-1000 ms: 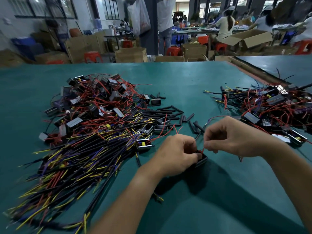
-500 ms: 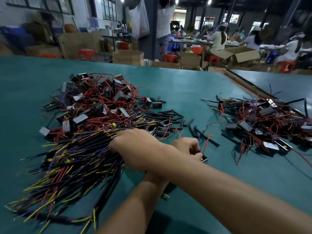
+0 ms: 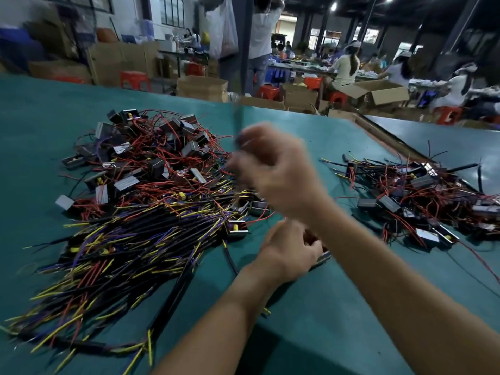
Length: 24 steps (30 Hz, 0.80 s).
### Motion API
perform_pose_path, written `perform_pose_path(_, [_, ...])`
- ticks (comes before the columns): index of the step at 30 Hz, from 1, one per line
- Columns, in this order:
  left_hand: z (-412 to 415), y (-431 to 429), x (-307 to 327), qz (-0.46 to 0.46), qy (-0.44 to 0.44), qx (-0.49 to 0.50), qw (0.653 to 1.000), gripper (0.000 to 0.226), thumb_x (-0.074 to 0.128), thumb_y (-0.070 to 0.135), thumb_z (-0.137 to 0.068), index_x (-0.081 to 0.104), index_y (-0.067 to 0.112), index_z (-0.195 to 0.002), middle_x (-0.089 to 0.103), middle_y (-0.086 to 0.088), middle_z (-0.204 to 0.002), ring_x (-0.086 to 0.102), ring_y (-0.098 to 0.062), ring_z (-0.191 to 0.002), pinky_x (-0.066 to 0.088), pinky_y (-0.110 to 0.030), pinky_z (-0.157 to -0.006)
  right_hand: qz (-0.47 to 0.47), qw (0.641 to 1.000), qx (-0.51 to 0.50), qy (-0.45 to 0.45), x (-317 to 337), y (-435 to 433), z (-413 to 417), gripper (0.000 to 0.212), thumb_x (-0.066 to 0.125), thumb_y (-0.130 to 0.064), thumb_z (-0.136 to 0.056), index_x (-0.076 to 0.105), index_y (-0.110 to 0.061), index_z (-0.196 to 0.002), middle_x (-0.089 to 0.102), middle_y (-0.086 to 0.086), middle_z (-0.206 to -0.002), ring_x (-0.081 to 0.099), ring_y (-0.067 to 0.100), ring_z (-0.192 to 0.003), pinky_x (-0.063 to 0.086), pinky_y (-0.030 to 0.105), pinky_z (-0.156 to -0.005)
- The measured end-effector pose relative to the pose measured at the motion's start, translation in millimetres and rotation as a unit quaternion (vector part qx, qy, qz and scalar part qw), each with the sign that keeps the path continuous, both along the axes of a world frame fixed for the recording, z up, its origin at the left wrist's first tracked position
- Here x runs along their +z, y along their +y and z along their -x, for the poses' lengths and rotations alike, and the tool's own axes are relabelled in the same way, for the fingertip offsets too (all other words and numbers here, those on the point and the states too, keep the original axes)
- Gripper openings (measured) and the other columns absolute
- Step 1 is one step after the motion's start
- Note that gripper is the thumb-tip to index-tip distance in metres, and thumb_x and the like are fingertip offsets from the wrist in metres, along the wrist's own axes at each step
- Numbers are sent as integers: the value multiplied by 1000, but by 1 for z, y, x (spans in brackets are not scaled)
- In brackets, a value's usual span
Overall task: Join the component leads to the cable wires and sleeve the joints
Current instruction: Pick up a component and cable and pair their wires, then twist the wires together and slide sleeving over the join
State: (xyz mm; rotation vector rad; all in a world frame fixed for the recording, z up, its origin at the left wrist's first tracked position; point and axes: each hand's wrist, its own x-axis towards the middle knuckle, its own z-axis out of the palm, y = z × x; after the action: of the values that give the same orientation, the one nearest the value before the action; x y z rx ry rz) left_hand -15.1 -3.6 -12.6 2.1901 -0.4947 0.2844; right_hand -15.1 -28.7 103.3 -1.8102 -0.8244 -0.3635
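My left hand (image 3: 288, 251) rests on the green table (image 3: 338, 320) and grips a small black component (image 3: 322, 259); only its metal edge shows past my fingers. My right hand (image 3: 270, 169) is lifted above the table, blurred by motion, fingers curled round a dark cable (image 3: 239, 117) that streaks upward from the fist. My right forearm crosses over my left hand. A heap of black cables (image 3: 121, 253) with yellow, red and purple wire ends lies to the left, with loose components and red leads (image 3: 151, 163) behind it.
A second heap of components with cables attached (image 3: 422, 196) lies on the right. Short black sleeve pieces are mostly hidden behind my right hand. Beyond the table's far edge are cardboard boxes (image 3: 203, 87), red stools and several seated and standing people.
My right hand reached across to the cable heap on the left, then rose up and to the right with a dark cable in its grip. My left hand stayed on the component.
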Motion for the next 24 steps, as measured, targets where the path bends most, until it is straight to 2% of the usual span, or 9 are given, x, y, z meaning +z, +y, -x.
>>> perform_pose_path(2, [0,-3,2,2,-1,3,1000,17,65,22,-80,53,18,-68,55,3,-59,52,-17,-59,40,-26,-55,-122,989,-30,75,6,-43,-10,33,59,-1,-92,47,-18,-118,68,4,-69,60,21,-56,54,30,-51])
perform_pose_path(3, [-2,-4,1,8,-3,5,1000,17,64,22,-80,54,16,-68,57,2,-60,55,-21,-62,43,-28,-56,-152,980,-44,118,4,-64,-16,35,55,1,-95,46,-19,-122,66,4,-67,57,22,-55,51,28,-48])
perform_pose_path(6, [-6,-5,-1,2,15,22,1000,11,64,23,-79,57,18,-72,58,0,-64,59,-26,-69,47,-32,-60,-228,934,-66,266,-24,-113,-27,27,39,1,-99,57,-13,-114,62,8,-71,53,16,-52,47,27,-49])
perform_pose_path(8, [-8,-4,-2,14,8,21,1000,4,65,23,-77,61,21,-77,61,1,-67,59,-22,-70,48,-30,-61,-288,896,-48,335,-44,-133,-31,25,36,1,-97,58,-8,-105,66,12,-76,56,19,-53,51,26,-52])
perform_pose_path(11, [-9,-4,-4,19,20,16,1000,8,66,23,-75,60,28,-74,57,7,-59,53,-11,-59,43,-25,-56,-281,897,-56,336,-58,-151,-33,17,48,-8,-96,62,-8,-87,66,8,-63,56,15,-48,48,21,-48])
perform_pose_path(14, [-10,-4,-2,43,38,13,998,6,65,25,-77,62,25,-73,54,9,-53,48,-6,-50,40,-25,-51,-250,913,-95,309,-60,-155,-37,37,48,-26,-101,68,-11,-75,52,2,-48,43,11,-40,34,17,-40])
perform_pose_path(17, [-9,-4,0,54,40,19,998,16,63,30,-83,62,19,-72,58,4,-57,50,-11,-53,43,-29,-54,-229,914,-98,319,-59,-154,-38,48,47,-36,-101,73,-13,-68,58,4,-53,49,13,-44,40,21,-43])
perform_pose_path(20, [-10,-3,1,65,51,11,997,22,66,25,-87,61,19,-66,53,8,-53,44,-8,-50,37,-26,-52,-221,915,-88,326,-59,-154,-38,39,52,-30,-99,69,-9,-70,60,5,-57,54,14,-47,48,23,-47])
perform_pose_path(24, [-12,0,3,88,74,-3,993,23,70,21,-86,64,13,-66,52,6,-52,41,-8,-48,35,-26,-50,-195,928,-71,310,-60,-156,-39,17,60,-7,-93,61,-8,-76,56,2,-59,51,14,-49,49,23,-49])
